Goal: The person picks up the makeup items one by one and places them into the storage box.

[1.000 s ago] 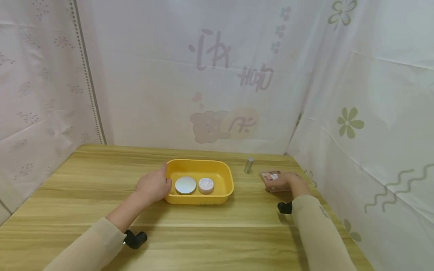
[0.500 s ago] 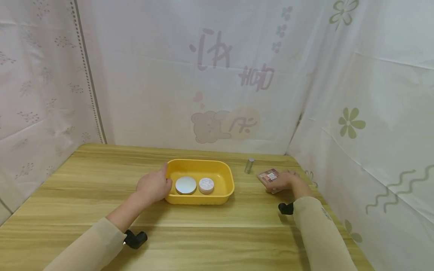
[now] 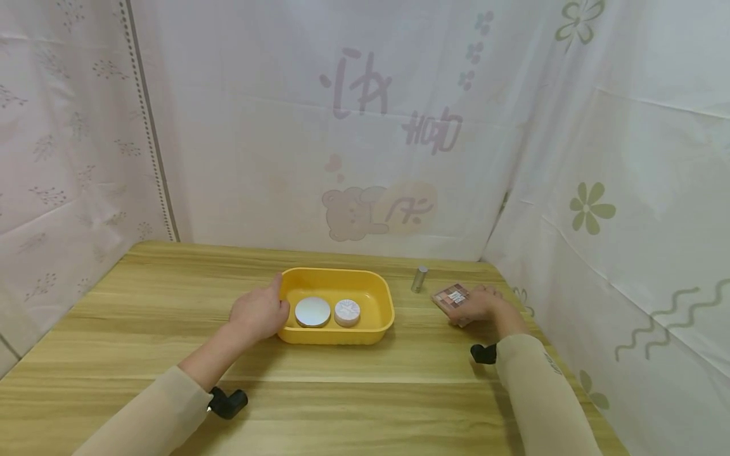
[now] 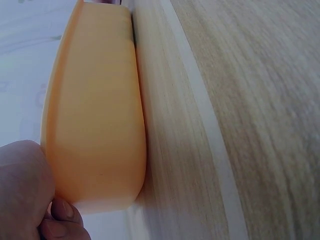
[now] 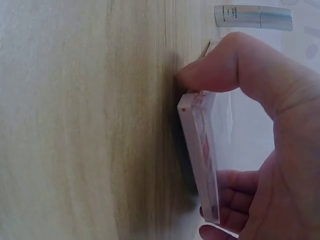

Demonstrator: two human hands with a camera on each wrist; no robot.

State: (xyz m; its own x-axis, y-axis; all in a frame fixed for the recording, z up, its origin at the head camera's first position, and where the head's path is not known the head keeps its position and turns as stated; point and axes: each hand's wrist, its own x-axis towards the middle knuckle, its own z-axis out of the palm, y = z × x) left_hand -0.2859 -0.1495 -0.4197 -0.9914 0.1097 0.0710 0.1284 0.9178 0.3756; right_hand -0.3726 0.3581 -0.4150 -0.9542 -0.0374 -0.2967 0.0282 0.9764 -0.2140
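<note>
At the left end of a yellow plastic basket (image 3: 336, 337), my left hand (image 3: 258, 311) grips the rim, thumb over the edge. In the left wrist view its other fingers curl against the outside of the basket wall (image 4: 97, 110). A silver round case (image 3: 312, 311) and a smaller pale round case (image 3: 346, 312) lie inside. On the right, my right hand (image 3: 483, 304) holds an eyeshadow palette (image 3: 449, 296) by its sides, close over the table. The right wrist view shows the thumb at one edge of the tilted palette (image 5: 195, 150) and fingers at the opposite edge.
A silver tube (image 3: 419, 278) stands between the basket and the palette, toward the back of the wooden table (image 3: 342, 405). Patterned white curtains (image 3: 256, 139) hang behind the table and along both sides.
My right hand has turned the palette, so more of its brown-and-pink face shows now; most of this came in the first half second. The left hand and basket stay put.
</note>
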